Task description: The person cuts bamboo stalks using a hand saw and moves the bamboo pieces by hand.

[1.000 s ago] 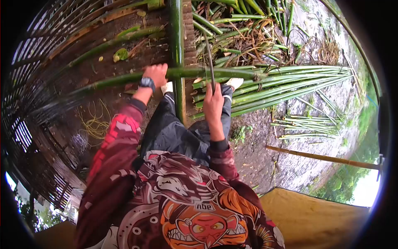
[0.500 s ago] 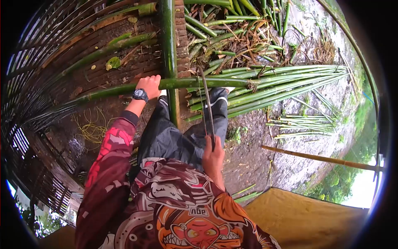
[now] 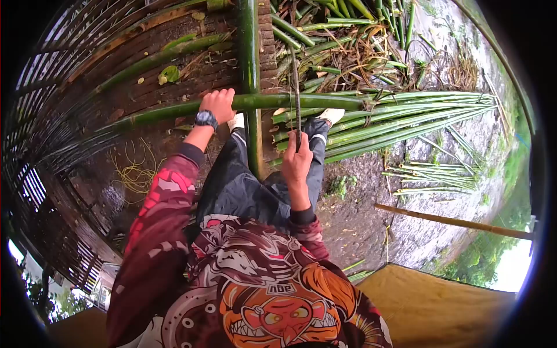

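Note:
A long green bamboo pole (image 3: 168, 112) lies crosswise in front of me, over an upright-looking thick green bamboo rail (image 3: 248, 52). My left hand (image 3: 218, 106), with a watch on its wrist, is closed over the pole just left of that rail. My right hand (image 3: 296, 158) is wrapped round the handle of a bow saw (image 3: 297, 87). The saw's frame points away from me and crosses the pole right of the rail. Its thin blade runs beside the frame at the pole; how deep it sits in the bamboo I cannot tell.
Cut bamboo poles (image 3: 400, 113) lie bundled on the right, with thinner pieces (image 3: 435, 177) beyond. Dry leaf scraps (image 3: 362, 58) and stalks are heaped at the top. Yellow cord (image 3: 136, 174) lies left of my legs. A brown tarp (image 3: 435, 307) hangs lower right.
My right hand has pushed the saw forward, away from my body, across the pole. My left hand stays on the pole. The whole view has shifted slightly.

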